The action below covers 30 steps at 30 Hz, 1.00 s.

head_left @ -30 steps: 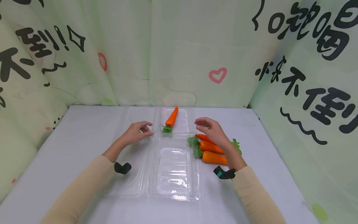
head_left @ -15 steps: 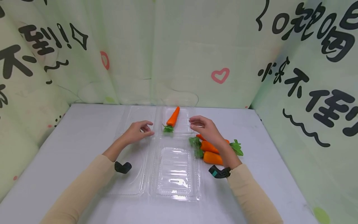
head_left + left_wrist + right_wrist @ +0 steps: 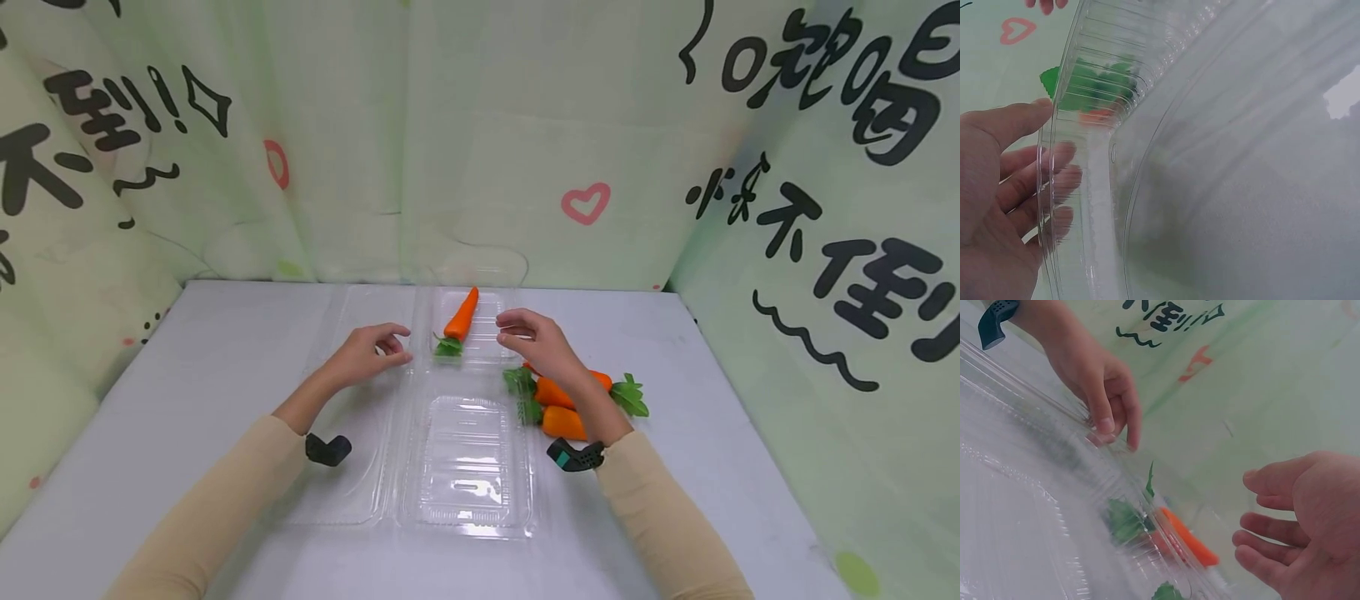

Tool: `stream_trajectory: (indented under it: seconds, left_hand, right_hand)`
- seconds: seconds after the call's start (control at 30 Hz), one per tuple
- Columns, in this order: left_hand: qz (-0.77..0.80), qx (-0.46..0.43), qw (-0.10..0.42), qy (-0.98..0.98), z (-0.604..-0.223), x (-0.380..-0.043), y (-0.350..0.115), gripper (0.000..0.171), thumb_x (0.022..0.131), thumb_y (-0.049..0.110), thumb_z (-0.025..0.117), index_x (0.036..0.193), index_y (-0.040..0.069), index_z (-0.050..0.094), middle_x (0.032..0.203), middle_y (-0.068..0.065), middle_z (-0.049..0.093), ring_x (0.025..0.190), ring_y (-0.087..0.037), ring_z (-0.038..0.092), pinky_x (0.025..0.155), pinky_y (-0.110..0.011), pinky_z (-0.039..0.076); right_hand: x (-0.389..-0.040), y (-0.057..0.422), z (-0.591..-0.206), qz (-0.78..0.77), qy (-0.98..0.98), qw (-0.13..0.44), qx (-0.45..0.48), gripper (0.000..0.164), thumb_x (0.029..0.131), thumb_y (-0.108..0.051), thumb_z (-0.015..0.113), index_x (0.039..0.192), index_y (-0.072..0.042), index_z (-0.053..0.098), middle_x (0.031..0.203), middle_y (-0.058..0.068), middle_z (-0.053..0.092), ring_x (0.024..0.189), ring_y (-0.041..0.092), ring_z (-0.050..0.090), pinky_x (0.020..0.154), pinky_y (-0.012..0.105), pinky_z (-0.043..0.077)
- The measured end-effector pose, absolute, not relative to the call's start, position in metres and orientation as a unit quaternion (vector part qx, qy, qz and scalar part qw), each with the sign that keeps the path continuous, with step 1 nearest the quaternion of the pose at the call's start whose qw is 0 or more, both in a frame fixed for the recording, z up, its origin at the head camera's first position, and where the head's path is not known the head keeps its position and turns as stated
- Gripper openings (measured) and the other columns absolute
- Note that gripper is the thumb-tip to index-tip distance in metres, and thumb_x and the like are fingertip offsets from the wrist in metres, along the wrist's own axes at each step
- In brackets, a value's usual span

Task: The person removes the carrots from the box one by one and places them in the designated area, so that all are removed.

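Observation:
A clear plastic clamshell box [image 3: 465, 458] lies unfolded on the white table. In its far half rests an orange carrot [image 3: 462, 315] with green leaves, tilted slightly. My left hand [image 3: 367, 354] is at that half's left edge, thumb and fingers apart; in the left wrist view the thumb [image 3: 1025, 119] meets the rim and the fingers show through the plastic. Beside the right edge is my right hand [image 3: 536, 337], with loosely bent fingers holding nothing. In the right wrist view its fingers [image 3: 1269, 534] point toward the box, apart from it.
More carrots [image 3: 564, 423] with green tops lie under and beside my right forearm, right of the box. Another clear plastic piece [image 3: 348, 467] lies flat on the left. A pale green printed curtain [image 3: 480, 125] encloses the table's back and sides.
My right hand has moved left, from above the carrots to the right edge of the box's far half. My left hand stays in place, and the carrot in the box has not moved.

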<state>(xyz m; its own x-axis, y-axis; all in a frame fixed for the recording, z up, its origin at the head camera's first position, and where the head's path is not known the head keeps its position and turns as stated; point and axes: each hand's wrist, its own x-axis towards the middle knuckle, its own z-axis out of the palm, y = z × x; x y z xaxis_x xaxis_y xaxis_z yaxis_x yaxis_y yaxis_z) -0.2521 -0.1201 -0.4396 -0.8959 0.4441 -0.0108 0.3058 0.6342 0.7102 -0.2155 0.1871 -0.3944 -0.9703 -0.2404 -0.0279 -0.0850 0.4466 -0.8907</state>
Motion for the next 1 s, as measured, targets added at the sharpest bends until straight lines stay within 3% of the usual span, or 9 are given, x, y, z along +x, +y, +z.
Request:
stream_trajectory:
  seconds: [1.0]
  left_hand:
    - [0.372, 0.171, 0.103, 0.906, -0.438, -0.253, -0.116, 0.049, 0.091, 0.03, 0.066, 0.133, 0.008, 0.055, 0.102, -0.007, 0.067, 0.099, -0.022, 0.059, 0.081, -0.032, 0.052]
  right_hand:
    - [-0.235, 0.159, -0.406, -0.495, 0.861, 0.081, -0.086, 0.037, 0.095, -0.017, 0.061, 0.13, -0.006, 0.055, 0.133, 0.016, 0.057, 0.122, 0.029, 0.057, 0.103, 0.043, 0.046]
